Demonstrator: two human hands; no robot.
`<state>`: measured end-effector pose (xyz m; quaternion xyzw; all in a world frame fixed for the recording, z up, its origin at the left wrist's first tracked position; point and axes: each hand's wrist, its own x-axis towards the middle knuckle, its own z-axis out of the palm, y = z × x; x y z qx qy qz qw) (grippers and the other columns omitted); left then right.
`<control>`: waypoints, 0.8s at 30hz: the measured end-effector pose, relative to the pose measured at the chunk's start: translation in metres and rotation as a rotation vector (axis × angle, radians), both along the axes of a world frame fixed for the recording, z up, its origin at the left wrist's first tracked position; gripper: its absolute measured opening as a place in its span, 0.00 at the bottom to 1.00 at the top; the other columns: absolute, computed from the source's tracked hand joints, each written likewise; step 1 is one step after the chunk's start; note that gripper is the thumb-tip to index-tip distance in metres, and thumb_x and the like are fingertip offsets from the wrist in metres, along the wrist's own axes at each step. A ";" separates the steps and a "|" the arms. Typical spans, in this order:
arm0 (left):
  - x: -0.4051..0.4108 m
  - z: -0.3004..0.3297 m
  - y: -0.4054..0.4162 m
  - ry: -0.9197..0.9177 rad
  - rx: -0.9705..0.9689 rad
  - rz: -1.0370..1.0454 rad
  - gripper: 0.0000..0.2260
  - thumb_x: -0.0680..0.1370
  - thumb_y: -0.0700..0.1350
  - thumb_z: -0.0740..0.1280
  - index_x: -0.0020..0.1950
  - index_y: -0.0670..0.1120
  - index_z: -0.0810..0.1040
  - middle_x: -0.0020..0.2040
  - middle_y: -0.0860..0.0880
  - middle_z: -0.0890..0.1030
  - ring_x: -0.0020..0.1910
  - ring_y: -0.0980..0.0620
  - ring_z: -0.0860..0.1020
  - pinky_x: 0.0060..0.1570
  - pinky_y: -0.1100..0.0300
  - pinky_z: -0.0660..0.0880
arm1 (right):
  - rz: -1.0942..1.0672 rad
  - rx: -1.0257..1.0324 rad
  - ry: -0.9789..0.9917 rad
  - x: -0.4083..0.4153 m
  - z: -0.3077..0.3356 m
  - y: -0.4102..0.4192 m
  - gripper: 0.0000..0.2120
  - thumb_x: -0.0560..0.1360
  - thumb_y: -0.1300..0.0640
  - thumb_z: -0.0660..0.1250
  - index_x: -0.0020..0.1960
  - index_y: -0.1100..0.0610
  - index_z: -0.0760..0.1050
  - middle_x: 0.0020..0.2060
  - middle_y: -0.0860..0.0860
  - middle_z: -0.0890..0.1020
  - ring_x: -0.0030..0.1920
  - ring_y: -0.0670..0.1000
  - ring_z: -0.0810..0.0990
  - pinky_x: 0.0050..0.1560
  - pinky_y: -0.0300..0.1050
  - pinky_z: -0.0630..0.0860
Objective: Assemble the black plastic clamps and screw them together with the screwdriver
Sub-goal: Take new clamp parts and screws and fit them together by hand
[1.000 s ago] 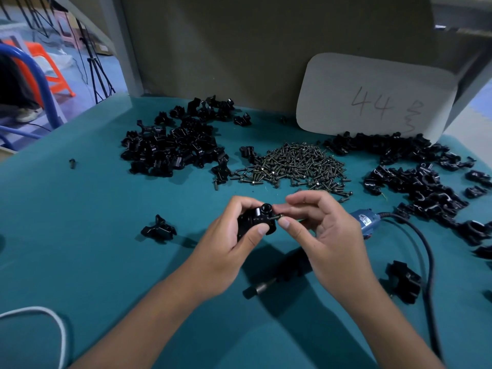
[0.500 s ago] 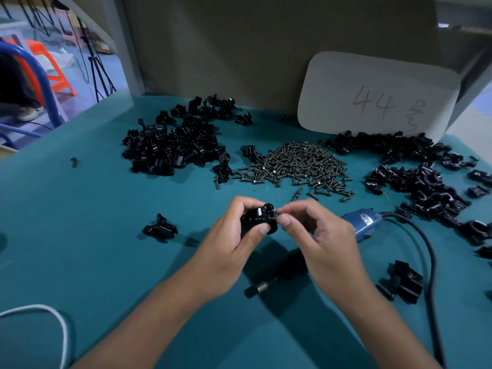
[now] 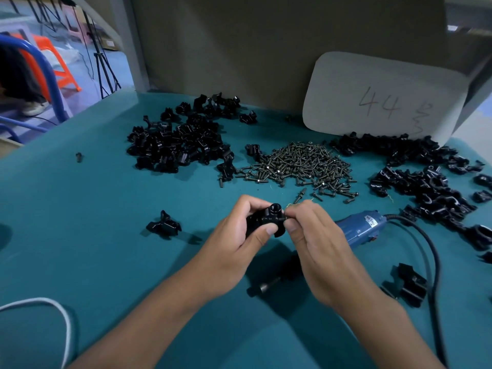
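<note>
Two heaps of glossy black plastic clamp parts are noted on the teal table (image 3: 80, 222): the left heap (image 3: 181, 145) and the right heap (image 3: 426, 177), with one pile of dark metal screws (image 3: 300, 163) between. One loose clamp piece (image 3: 163, 225) lies left of the hands. The black clamp (image 3: 266, 221) is gripped by the left hand (image 3: 234, 251); a screw at its side is pinched by the right hand (image 3: 314, 243). One blue electric screwdriver (image 3: 359, 229) lies behind, uncovered further than half a second ago.
</note>
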<state>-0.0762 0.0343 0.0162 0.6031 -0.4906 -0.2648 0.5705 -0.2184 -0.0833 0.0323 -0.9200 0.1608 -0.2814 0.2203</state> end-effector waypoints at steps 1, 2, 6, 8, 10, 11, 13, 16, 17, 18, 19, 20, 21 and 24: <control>0.000 0.000 0.000 0.003 0.001 -0.008 0.14 0.79 0.60 0.64 0.61 0.55 0.72 0.52 0.52 0.80 0.52 0.46 0.78 0.54 0.38 0.76 | -0.003 -0.030 0.008 0.000 0.001 -0.001 0.12 0.86 0.47 0.49 0.50 0.49 0.68 0.44 0.40 0.68 0.47 0.46 0.70 0.48 0.40 0.67; -0.001 0.000 0.000 0.010 0.002 -0.016 0.15 0.79 0.60 0.64 0.61 0.54 0.72 0.53 0.53 0.80 0.52 0.47 0.78 0.54 0.39 0.76 | -0.010 -0.066 0.015 0.000 0.002 -0.001 0.13 0.86 0.47 0.49 0.48 0.50 0.67 0.42 0.41 0.67 0.45 0.48 0.69 0.46 0.43 0.67; -0.002 0.001 -0.001 0.026 0.016 -0.039 0.15 0.80 0.58 0.64 0.61 0.51 0.73 0.53 0.54 0.80 0.53 0.49 0.78 0.56 0.40 0.76 | -0.051 -0.159 0.013 0.001 0.005 0.000 0.15 0.86 0.49 0.49 0.42 0.52 0.63 0.37 0.44 0.65 0.39 0.49 0.65 0.40 0.44 0.62; -0.001 0.002 -0.001 0.041 0.025 -0.052 0.15 0.80 0.58 0.64 0.61 0.50 0.73 0.53 0.54 0.80 0.54 0.48 0.78 0.56 0.41 0.76 | -0.046 -0.143 0.015 0.000 0.006 0.000 0.16 0.85 0.48 0.50 0.43 0.53 0.66 0.37 0.44 0.67 0.40 0.50 0.66 0.40 0.45 0.63; 0.001 0.004 0.000 0.063 0.037 -0.059 0.16 0.79 0.58 0.64 0.62 0.50 0.73 0.53 0.53 0.80 0.55 0.48 0.78 0.57 0.42 0.76 | -0.038 -0.169 0.035 -0.003 0.007 -0.001 0.15 0.86 0.48 0.51 0.46 0.53 0.69 0.40 0.45 0.70 0.42 0.51 0.68 0.43 0.47 0.66; 0.003 0.004 0.000 0.060 0.044 -0.057 0.16 0.79 0.58 0.64 0.62 0.51 0.73 0.53 0.53 0.80 0.55 0.48 0.78 0.57 0.42 0.76 | -0.031 -0.179 0.048 -0.003 0.008 -0.002 0.14 0.86 0.48 0.52 0.48 0.53 0.70 0.41 0.45 0.70 0.42 0.52 0.69 0.44 0.48 0.67; 0.005 0.005 0.000 0.042 0.053 -0.055 0.16 0.79 0.58 0.64 0.62 0.51 0.73 0.53 0.53 0.80 0.54 0.46 0.78 0.57 0.42 0.75 | -0.016 -0.181 0.062 -0.005 0.008 -0.004 0.13 0.86 0.48 0.53 0.50 0.53 0.72 0.42 0.45 0.71 0.43 0.53 0.69 0.45 0.50 0.68; 0.005 0.006 0.001 0.041 0.059 -0.058 0.16 0.79 0.57 0.64 0.62 0.49 0.73 0.52 0.53 0.80 0.53 0.44 0.78 0.56 0.43 0.76 | -0.009 -0.256 0.050 -0.006 0.010 -0.007 0.12 0.86 0.50 0.55 0.52 0.55 0.74 0.43 0.47 0.73 0.43 0.53 0.69 0.43 0.53 0.71; 0.005 0.006 0.002 0.046 0.064 -0.060 0.15 0.80 0.56 0.65 0.62 0.49 0.73 0.52 0.52 0.80 0.52 0.44 0.78 0.56 0.45 0.77 | -0.010 -0.296 0.053 -0.006 0.011 -0.007 0.12 0.85 0.51 0.56 0.52 0.55 0.75 0.43 0.48 0.73 0.42 0.54 0.69 0.42 0.53 0.71; 0.005 0.006 0.002 0.050 0.071 -0.064 0.14 0.81 0.54 0.65 0.62 0.48 0.73 0.52 0.51 0.80 0.50 0.46 0.78 0.55 0.46 0.77 | -0.009 -0.333 0.060 -0.006 0.012 -0.007 0.11 0.85 0.52 0.57 0.53 0.56 0.75 0.43 0.48 0.73 0.42 0.54 0.69 0.42 0.54 0.72; 0.006 0.007 0.002 0.054 0.078 -0.067 0.13 0.81 0.53 0.64 0.61 0.48 0.73 0.51 0.52 0.80 0.49 0.47 0.78 0.55 0.47 0.77 | -0.003 -0.351 0.068 -0.007 0.012 -0.008 0.10 0.85 0.53 0.57 0.54 0.56 0.75 0.44 0.48 0.73 0.43 0.55 0.70 0.43 0.54 0.72; 0.006 0.007 0.003 0.047 0.085 -0.067 0.12 0.80 0.53 0.64 0.61 0.49 0.73 0.51 0.53 0.80 0.48 0.48 0.78 0.55 0.48 0.77 | 0.005 -0.331 0.075 -0.007 0.012 -0.009 0.10 0.85 0.52 0.57 0.54 0.55 0.75 0.45 0.48 0.73 0.44 0.54 0.71 0.44 0.53 0.72; 0.005 0.008 0.003 0.020 0.091 -0.059 0.12 0.80 0.53 0.64 0.61 0.51 0.72 0.50 0.54 0.80 0.49 0.49 0.78 0.55 0.49 0.76 | 0.008 -0.272 0.081 -0.008 0.012 -0.009 0.10 0.85 0.49 0.57 0.55 0.53 0.75 0.46 0.46 0.73 0.45 0.53 0.72 0.46 0.50 0.72; 0.002 0.009 0.004 -0.115 0.105 -0.027 0.12 0.82 0.56 0.62 0.61 0.52 0.71 0.51 0.56 0.78 0.49 0.57 0.77 0.52 0.57 0.74 | 0.008 -0.001 0.070 -0.009 0.011 -0.006 0.11 0.85 0.43 0.55 0.52 0.47 0.73 0.45 0.40 0.72 0.48 0.44 0.74 0.48 0.38 0.68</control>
